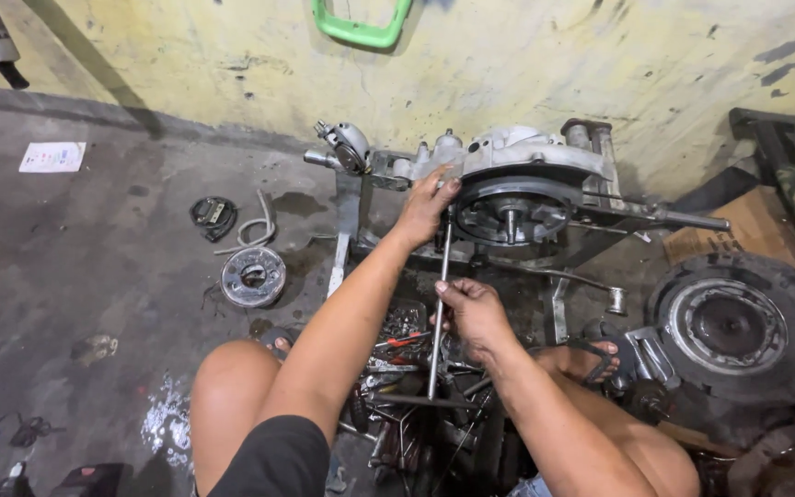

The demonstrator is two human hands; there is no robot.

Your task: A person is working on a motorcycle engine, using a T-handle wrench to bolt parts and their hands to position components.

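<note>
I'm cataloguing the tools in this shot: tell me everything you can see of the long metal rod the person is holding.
The rod is a long, thin shaft of bare grey steel, standing nearly upright. Its top end meets the engine beside the round flywheel, where the left hand steadies it. The right hand grips its middle. At the bottom a crossbar forms a T-handle, above a pile of tools on the floor. Its tip is hidden.

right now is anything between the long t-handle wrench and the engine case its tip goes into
Nothing visible blocks it. The right hand grips the long t-handle wrench mid-shaft, and its upper end already meets the engine case beside the round flywheel, where the left hand rests. The exact contact point is hidden by that hand.
</note>
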